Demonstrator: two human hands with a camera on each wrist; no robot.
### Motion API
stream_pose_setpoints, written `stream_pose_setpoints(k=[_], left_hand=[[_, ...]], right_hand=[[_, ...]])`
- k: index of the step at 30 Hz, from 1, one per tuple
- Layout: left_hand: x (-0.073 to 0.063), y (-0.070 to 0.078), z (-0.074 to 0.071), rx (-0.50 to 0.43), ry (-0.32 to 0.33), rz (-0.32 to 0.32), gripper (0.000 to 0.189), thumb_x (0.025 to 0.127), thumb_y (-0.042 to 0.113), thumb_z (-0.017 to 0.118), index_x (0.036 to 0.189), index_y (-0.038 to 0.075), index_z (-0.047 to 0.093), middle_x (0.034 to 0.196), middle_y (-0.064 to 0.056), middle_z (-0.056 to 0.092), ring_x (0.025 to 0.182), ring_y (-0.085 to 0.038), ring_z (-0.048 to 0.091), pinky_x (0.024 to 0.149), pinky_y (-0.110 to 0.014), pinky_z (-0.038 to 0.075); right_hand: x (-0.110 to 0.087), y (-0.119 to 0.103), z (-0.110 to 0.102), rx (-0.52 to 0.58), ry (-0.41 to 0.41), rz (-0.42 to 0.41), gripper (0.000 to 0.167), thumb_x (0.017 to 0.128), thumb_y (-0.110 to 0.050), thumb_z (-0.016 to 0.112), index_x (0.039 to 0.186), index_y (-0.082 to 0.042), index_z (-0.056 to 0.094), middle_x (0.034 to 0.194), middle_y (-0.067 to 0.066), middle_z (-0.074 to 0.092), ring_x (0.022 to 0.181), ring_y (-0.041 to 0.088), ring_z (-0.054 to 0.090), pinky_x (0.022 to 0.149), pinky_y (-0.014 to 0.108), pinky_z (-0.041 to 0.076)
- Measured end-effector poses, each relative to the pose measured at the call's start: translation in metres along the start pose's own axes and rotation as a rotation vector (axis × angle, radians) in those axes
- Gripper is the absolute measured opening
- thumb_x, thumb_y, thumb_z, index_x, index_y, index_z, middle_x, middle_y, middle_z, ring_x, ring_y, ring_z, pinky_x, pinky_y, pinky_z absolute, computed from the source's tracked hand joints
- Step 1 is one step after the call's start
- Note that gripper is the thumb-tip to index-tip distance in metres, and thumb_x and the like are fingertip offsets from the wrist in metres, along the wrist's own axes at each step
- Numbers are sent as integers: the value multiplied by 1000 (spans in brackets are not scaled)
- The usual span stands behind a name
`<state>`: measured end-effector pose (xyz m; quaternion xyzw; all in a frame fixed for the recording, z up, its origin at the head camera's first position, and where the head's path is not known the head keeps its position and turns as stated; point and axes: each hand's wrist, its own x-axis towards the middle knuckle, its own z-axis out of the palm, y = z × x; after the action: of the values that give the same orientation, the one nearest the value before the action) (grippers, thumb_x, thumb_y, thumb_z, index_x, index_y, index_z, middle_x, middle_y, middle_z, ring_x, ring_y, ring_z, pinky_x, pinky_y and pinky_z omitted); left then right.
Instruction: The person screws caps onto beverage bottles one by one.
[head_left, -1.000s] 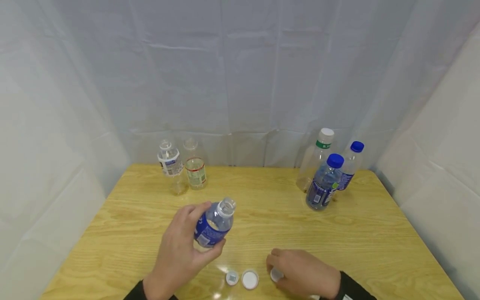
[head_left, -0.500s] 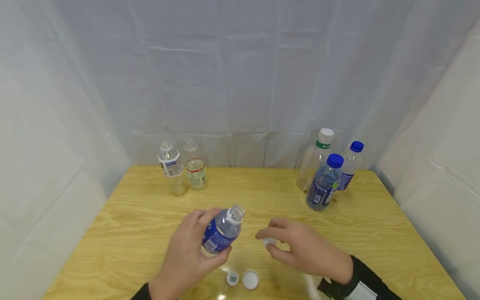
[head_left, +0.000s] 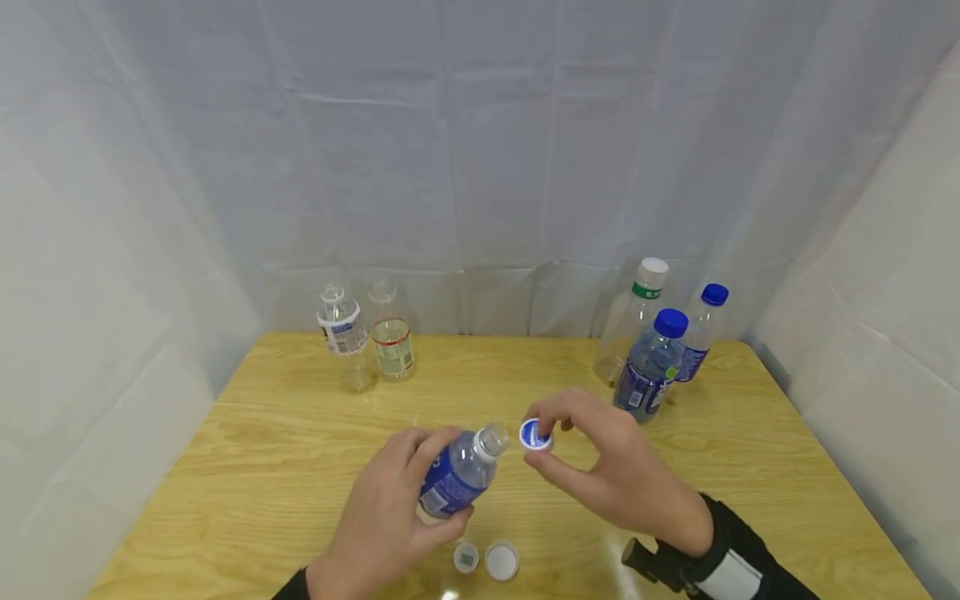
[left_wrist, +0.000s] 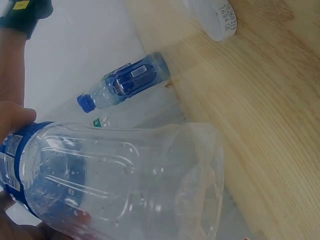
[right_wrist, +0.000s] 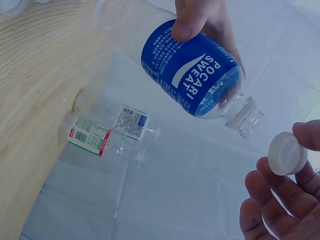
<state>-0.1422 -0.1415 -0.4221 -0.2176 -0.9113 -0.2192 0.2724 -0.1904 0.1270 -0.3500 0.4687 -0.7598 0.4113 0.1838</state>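
I have a yellowish wooden table with a streaky grain (head_left: 270,467) below me, its surface shining in a few bright spots toward the near edge. A large pale grey sheet, creased in long vertical folds (head_left: 480,150), hangs behind the far edge, and whiter wrinkled sheets close in the left side (head_left: 97,250) and the right side (head_left: 892,292). Over the table, nearer to me than its middle, my left hand (head_left: 382,517) has thumb and fingers wrapped round a clear plastic bottle with a blue POCARI SWEAT label (head_left: 452,482); it is tilted, its uncapped mouth pointing to the right. My right hand (head_left: 611,467), coming out of a black sleeve (head_left: 772,575), pinches a round white cap with a blue top (head_left: 534,434) between thumb and fingers, just beside that mouth but apart from it. Two white caps, a smaller one (head_left: 466,557) and a wider one (head_left: 502,561), lie side by side on the wood near the front. Far left stand two uncapped clear bottles, one with a white-and-blue label (head_left: 343,333), one with a pale green, red-edged label (head_left: 393,348). Far right, three capped bottles stand close together: a tall clear one with a white cap and green neck band (head_left: 647,289), and two with blue caps and blue labels (head_left: 643,379) (head_left: 692,358).
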Motion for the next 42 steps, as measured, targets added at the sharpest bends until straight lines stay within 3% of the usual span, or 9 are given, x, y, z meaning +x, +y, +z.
stream_pose_setpoints(k=[5,12,20,34,42], left_hand=[[-1,0,1,-4,-28,3,89,70,46,85,147,31,44,113,6,56,98,-7,55,77,-32,54],[-1,2,3,-23,-23,32,86,70,44,85,145,28,47,113,8,56,96,-6,55,76,-29,53],[-1,3,3,-33,-38,22,90,70,43,87,148,31,44,114,8,56,98,-5,55,77,-29,53],[0,5,4,-13,-36,20,85,70,45,86,145,31,49,119,6,60,100,-7,57,77,-31,54],[1,7,3,-32,-67,19,83,71,46,85,144,34,50,119,9,59,100,-6,56,79,-31,54]], right_hand=[[2,0,6,14,27,-26,27,87,-10,78,110,-18,64,111,-8,67,92,5,58,77,22,51],[5,1,15,0,-8,-22,28,89,-12,76,113,-19,65,113,-6,69,89,4,58,72,21,51],[3,1,15,5,-124,19,40,94,-11,71,132,-15,62,122,-2,69,101,8,65,82,25,58],[1,3,12,18,-205,2,48,93,-4,69,137,-18,58,133,2,66,117,16,66,94,30,56],[0,5,2,-24,-243,21,48,92,-9,73,137,-19,59,131,-1,67,113,13,67,91,32,58]])
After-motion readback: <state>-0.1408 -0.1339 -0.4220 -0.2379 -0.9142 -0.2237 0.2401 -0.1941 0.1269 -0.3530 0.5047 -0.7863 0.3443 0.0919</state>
